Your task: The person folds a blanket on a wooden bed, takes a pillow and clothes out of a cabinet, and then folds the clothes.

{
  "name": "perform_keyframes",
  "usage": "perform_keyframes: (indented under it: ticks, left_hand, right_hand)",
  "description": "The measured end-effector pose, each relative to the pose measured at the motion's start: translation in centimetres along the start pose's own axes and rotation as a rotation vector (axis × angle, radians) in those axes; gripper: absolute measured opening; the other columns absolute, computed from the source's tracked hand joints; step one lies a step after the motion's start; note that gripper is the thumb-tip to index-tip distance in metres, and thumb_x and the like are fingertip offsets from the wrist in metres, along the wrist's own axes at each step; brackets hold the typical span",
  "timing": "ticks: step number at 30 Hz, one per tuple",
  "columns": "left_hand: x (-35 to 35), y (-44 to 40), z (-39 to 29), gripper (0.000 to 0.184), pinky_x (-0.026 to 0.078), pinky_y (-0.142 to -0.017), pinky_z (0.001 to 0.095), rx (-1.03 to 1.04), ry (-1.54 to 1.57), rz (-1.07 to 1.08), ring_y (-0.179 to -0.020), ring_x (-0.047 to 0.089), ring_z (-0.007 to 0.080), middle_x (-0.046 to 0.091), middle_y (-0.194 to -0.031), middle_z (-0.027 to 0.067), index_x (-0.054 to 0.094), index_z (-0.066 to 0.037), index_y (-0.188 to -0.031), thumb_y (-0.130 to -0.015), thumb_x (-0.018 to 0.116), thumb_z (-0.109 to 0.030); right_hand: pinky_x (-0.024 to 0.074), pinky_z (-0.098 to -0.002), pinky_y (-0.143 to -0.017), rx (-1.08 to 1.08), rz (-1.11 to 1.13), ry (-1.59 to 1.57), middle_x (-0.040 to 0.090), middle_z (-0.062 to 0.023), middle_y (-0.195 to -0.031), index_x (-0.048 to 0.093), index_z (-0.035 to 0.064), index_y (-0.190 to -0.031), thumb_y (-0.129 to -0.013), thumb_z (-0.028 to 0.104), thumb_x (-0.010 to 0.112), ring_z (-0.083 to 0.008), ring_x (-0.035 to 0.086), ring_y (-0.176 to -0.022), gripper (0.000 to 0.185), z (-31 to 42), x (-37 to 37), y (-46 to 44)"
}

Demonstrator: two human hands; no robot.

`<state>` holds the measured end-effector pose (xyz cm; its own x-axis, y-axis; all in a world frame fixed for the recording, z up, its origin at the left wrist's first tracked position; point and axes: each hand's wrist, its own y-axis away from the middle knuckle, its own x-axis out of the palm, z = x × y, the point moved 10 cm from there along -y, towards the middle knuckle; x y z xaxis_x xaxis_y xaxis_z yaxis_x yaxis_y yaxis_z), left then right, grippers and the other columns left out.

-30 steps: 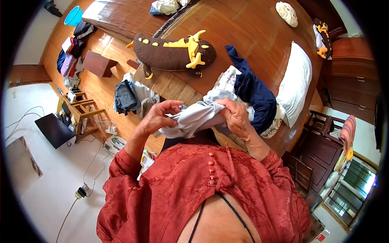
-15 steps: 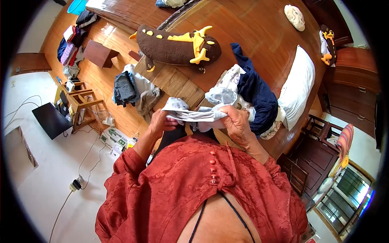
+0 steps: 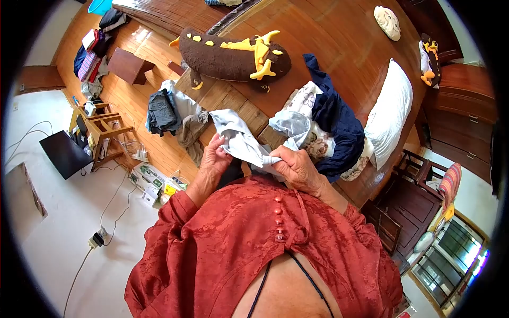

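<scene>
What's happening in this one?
A person in a red patterned shirt has a crumpled light-grey cloth before them: the right hand grips it, while the left hand is at its edge, its grip unclear. Beyond, a brown-and-yellow plush toy, dark navy fabric and a white pillow lie on a brown wooden surface.

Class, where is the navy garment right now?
In the head view, the navy garment lies right of centre on the wooden surface, between the floral cloth and the white pillow.
</scene>
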<state>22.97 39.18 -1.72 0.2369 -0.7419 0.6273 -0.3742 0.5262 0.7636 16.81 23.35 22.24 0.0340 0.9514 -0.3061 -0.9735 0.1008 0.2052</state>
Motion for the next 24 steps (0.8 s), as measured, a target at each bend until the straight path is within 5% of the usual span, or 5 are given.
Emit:
perform_keyframes:
  ticks: [5, 7, 13, 21, 24]
  left_hand:
    - [1.0, 0.8, -2.3, 0.023, 0.052, -0.055, 0.0342, -0.085, 0.097, 0.092, -0.069, 0.062, 0.0167, 0.063, -0.091, 0.0076, 0.056, -0.003, -0.105, -0.084, 0.062, -0.010]
    - [-1.8, 0.3, -6.4, 0.020, 0.046, -0.048, 0.0212, 0.280, -0.090, -0.221, -0.061, 0.060, 0.0142, 0.063, -0.084, 0.0038, 0.060, -0.001, -0.102, -0.083, 0.063, -0.008]
    - [1.5, 4.8, -17.5, 0.027, 0.050, -0.056, 0.0231, 0.621, -0.730, -0.237, -0.066, 0.058, 0.0127, 0.060, -0.086, 0.0070, 0.056, -0.002, -0.106, -0.080, 0.058, 0.004]
    - [16.0, 10.2, -15.8, 0.046, 0.046, -0.073, 0.0198, 0.400, -1.202, 0.212, -0.081, 0.055, 0.0079, 0.060, -0.091, -0.0002, 0.055, -0.003, -0.121, -0.078, 0.052, 0.012]
    - [18.7, 11.9, -12.7, 0.047, 0.045, -0.073, 0.0190, 0.250, -1.323, 0.357, -0.083, 0.054, 0.0068, 0.060, -0.091, -0.0002, 0.054, -0.003, -0.123, -0.078, 0.052, 0.012]
  right_hand:
    - [0.0447, -0.0320, -0.053, -0.015, -0.002, 0.031, 0.059, -0.0120, -0.068, 0.058, 0.0040, -0.092, -0.089, 0.017, 0.057, -0.0234, 0.061, -0.060, 0.014, 0.0, 0.4, -0.1]
    - [0.0435, -0.0308, -0.053, 0.073, 0.035, 0.039, 0.057, -0.0105, -0.066, 0.058, 0.0032, -0.090, -0.088, 0.018, 0.058, -0.0193, 0.057, -0.058, 0.015, -1.0, 0.5, -0.1]
    - [0.0414, -0.0311, -0.056, 0.287, 0.278, -0.099, 0.056, -0.0110, -0.066, 0.058, 0.0003, -0.086, -0.084, 0.020, 0.060, -0.0146, 0.053, -0.061, 0.020, -5.1, 4.2, 0.2]
    - [0.0463, -0.0354, -0.063, -0.220, 0.660, -0.181, 0.065, -0.0105, -0.079, 0.062, 0.0060, -0.101, -0.088, 0.016, 0.052, -0.0219, 0.062, -0.071, 0.019, 3.4, 8.2, -3.8]
    - [0.0466, -0.0359, -0.063, -0.251, 0.512, -0.200, 0.061, -0.0128, -0.077, 0.060, 0.0038, -0.094, -0.087, 0.017, 0.053, -0.0253, 0.061, -0.071, 0.016, 4.6, 7.8, -6.9]
